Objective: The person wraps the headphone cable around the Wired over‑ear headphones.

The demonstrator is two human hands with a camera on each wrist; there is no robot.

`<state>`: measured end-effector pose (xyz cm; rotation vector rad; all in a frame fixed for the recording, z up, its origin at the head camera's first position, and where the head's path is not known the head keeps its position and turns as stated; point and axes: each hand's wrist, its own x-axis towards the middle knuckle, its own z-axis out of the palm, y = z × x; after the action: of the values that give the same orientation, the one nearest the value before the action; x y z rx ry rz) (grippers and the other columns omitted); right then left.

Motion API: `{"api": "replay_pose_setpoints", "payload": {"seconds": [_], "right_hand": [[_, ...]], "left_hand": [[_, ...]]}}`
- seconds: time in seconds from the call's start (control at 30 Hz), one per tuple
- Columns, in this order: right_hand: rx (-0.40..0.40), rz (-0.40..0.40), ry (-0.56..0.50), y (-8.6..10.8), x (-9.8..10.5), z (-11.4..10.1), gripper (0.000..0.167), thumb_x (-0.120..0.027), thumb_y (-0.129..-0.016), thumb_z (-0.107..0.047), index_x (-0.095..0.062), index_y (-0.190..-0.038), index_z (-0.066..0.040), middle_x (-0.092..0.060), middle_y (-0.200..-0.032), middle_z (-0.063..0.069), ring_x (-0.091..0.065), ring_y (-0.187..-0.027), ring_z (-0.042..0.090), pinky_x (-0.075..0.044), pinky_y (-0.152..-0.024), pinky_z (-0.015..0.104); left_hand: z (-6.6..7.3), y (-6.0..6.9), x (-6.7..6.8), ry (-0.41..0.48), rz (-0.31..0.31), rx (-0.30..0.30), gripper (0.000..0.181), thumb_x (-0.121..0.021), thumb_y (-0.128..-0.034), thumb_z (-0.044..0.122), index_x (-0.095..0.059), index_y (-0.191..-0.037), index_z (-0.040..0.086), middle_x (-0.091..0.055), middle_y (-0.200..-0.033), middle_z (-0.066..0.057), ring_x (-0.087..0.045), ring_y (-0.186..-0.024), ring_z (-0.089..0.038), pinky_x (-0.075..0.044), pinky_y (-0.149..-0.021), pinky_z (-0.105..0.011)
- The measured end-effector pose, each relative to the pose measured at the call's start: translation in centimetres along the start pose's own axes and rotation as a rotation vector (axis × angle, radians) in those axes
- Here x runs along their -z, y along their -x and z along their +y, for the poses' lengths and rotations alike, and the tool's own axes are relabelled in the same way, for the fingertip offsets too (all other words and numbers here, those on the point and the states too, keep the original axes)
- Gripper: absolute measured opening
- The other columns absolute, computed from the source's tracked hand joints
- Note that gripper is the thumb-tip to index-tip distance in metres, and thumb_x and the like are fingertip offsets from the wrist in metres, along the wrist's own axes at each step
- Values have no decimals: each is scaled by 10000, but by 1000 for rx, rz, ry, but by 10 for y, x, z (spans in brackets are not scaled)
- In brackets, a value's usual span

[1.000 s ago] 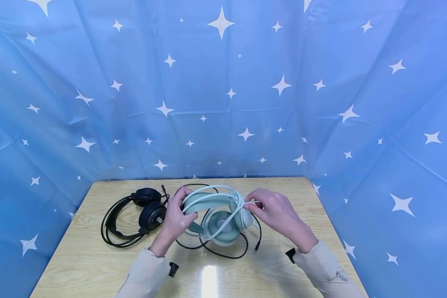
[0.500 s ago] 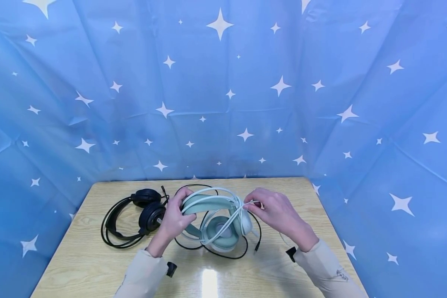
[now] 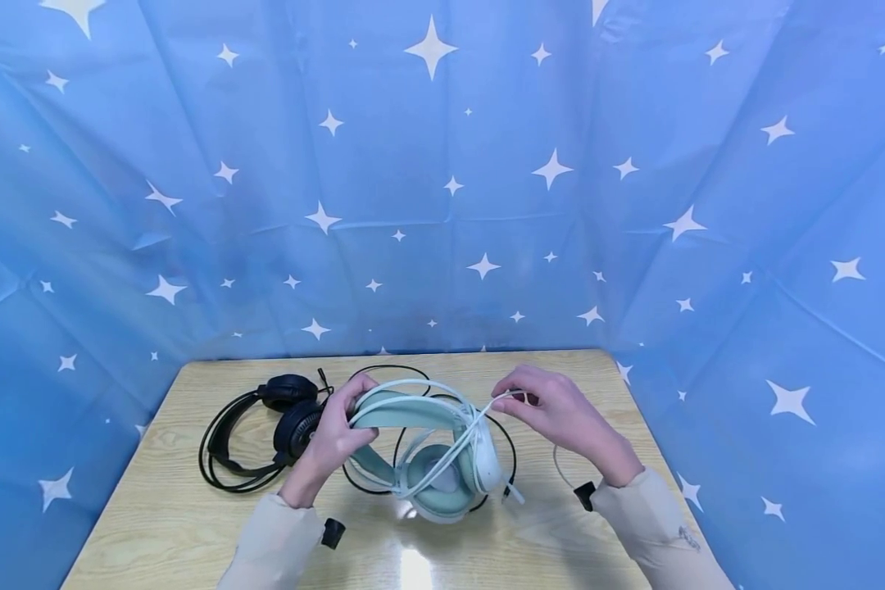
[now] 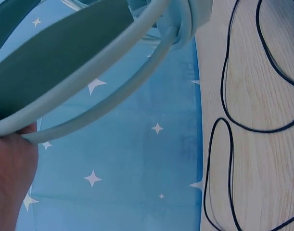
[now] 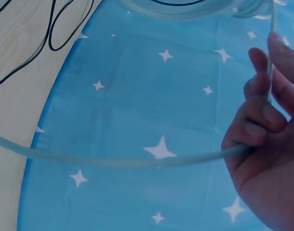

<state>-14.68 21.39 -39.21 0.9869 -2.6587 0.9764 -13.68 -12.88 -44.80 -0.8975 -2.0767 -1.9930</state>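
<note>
In the head view, my left hand (image 3: 333, 438) grips the headband of pale mint-green headphones (image 3: 409, 411), holding them above the table. Fingers of that hand (image 4: 14, 168) are only partly visible in the left wrist view. One round ear cup hangs low in front, and the other is at the right with a short boom by it. My right hand (image 3: 560, 414) pinches a thin pale cable (image 3: 505, 396) beside the right ear cup. Seen from the right wrist, the cable (image 5: 122, 161) passes through the curled fingers and trails away to the left.
A black headset (image 3: 298, 430) lies on the left of the wooden table (image 3: 155, 516), close to my left hand. Its thin black cable (image 3: 514, 455) loops beneath the held headphones. A blue curtain (image 3: 442, 246) with white stars surrounds the back and sides.
My right hand has moved slightly right with the pinched cable. The headphones have tipped a little, with their ear cups lower, and the left hand has shifted slightly left.
</note>
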Motion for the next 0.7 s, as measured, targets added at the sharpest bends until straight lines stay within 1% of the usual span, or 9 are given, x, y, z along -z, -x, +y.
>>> {"api": "replay_pose_setpoints", "payload": {"seconds": [0.07, 0.1, 0.2, 0.27, 0.3, 0.4, 0.57, 0.63, 0.7], "right_hand": [[8, -14, -52, -3, -1, 3, 101, -724, -972, -206, -747, -1070, -193, -668, -967, -133, -592, -785, 43, -511, -677, 267], [7, -20, -80, -5, -1, 5, 100, -716, -978, -198, -746, -1073, -199, -663, -960, -129, -584, -775, 49, -506, -673, 265], [-5, -36, -161, -9, -2, 9, 111, -700, -987, -170, -747, -1080, -208, -661, -961, -117, -578, -767, 68, -498, -675, 261], [-4, -47, -203, -12, -2, 10, 118, -688, -993, -146, -749, -1081, -194, -650, -944, -106, -558, -740, 87, -482, -662, 259], [0, -55, -224, -13, -3, 10, 118, -680, -997, -138, -751, -1082, -178, -646, -935, -95, -552, -734, 95, -476, -657, 259], [10, -90, -283, -16, -6, 10, 133, -652, -1012, -121, -750, -1090, -166, -638, -914, -68, -537, -725, 114, -464, -654, 261], [13, -157, -423, -20, -18, 14, 179, -603, -1036, -97, -754, -1109, -160, -666, -945, 27, -544, -771, 124, -476, -688, 271], [18, -176, -477, -21, -23, 17, 192, -586, -1042, -81, -754, -1116, -137, -671, -960, 78, -542, -778, 137, -478, -689, 273], [21, -182, -511, -22, -28, 20, 197, -575, -1045, -70, -751, -1120, -115, -671, -964, 95, -545, -770, 175, -481, -681, 274]], "left_hand": [[0, -1, 0, 33, -22, -5, 375, -509, -678, -124, -565, -1025, 7, -461, -700, 21, -423, -612, -153, -367, -586, -281], [-1, -1, 1, 70, -39, -6, 363, -498, -687, -120, -554, -1026, -2, -431, -666, 12, -399, -573, -155, -351, -544, -282], [-2, -2, 2, 223, -96, -13, 324, -464, -715, -117, -509, -1021, -20, -333, -594, -24, -306, -470, -177, -271, -435, -291], [-2, -3, 3, 343, -137, -17, 302, -441, -736, -117, -486, -1016, -15, -293, -581, -42, -252, -433, -193, -216, -398, -301], [-3, -3, 3, 400, -155, -18, 300, -430, -746, -117, -485, -1019, -6, -284, -583, -45, -231, -424, -198, -196, -392, -310], [-5, -5, 4, 513, -197, -39, 348, -397, -751, -130, -508, -1036, 36, -281, -599, -38, -205, -416, -197, -179, -385, -308], [-6, -8, 1, 670, -259, -74, 488, -322, -716, -155, -539, -1084, 79, -283, -578, -17, -192, -386, -164, -172, -370, -287], [-6, -10, -1, 724, -279, -86, 509, -302, -708, -152, -539, -1089, 88, -282, -570, -11, -193, -383, -153, -168, -367, -280], [-5, -11, -3, 768, -292, -98, 507, -294, -709, -139, -537, -1089, 94, -280, -572, -8, -196, -385, -143, -165, -368, -276]]}}
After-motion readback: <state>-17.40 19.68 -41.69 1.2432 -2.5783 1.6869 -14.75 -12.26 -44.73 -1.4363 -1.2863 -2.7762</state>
